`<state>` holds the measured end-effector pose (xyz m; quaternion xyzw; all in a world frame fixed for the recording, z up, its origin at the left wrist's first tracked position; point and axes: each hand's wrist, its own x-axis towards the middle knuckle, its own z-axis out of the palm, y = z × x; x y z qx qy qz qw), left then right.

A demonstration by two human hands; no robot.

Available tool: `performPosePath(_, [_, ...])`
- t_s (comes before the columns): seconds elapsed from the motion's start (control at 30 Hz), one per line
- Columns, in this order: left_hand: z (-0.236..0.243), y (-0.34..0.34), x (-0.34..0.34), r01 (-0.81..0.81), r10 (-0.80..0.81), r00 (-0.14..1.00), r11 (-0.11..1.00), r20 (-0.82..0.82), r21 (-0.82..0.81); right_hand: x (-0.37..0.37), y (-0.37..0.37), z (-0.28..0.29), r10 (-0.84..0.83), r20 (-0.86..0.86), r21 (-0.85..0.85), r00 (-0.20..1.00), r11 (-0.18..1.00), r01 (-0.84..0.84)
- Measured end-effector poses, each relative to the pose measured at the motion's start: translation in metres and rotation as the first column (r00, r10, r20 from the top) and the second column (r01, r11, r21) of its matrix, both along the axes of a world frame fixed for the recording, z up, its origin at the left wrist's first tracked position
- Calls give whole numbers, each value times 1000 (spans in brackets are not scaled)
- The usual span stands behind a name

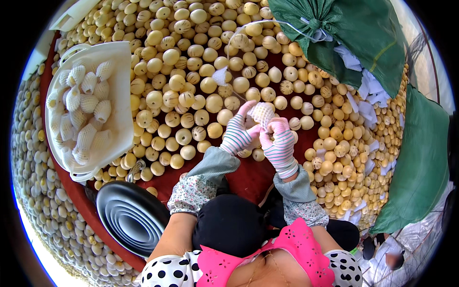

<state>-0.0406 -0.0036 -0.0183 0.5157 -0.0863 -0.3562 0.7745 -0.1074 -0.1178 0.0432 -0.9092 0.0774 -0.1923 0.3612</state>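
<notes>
Both my hands wear striped gloves and meet in front of me over a heap of yellow, purple-streaked pepino melons. Between them is a white foam net sleeve, bulging into a round shape; what is inside it is mostly covered. My left hand grips the sleeve from the left, its thumb and fingers curled round the lower side. On the right, the bent fingers of my right hand pinch the sleeve's lower right edge. A small loose foam net lies on the melons beyond my hands.
At left stands a white basket of melons in foam nets. A black round object with concentric rings sits near my left elbow. Green sacks lie at right, with white scraps over smaller melons. Red cloth lies beneath.
</notes>
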Motion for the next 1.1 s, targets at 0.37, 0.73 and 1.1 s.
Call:
performPosePath(0.37, [40,46,29,-168,-237,734,845,-637,-508,70,-15,59,407,-253,500,878,832,-241])
performPosePath(0.73, [181,253,-54,-741,734,652,564,-191,-364,54,-51,30,680,-515,194,522,686,-701])
performPosePath(1.1, [157,448,44,-997,319,-3,-72,948,21,51,-48,12,615,-637,-134,465,506,-852])
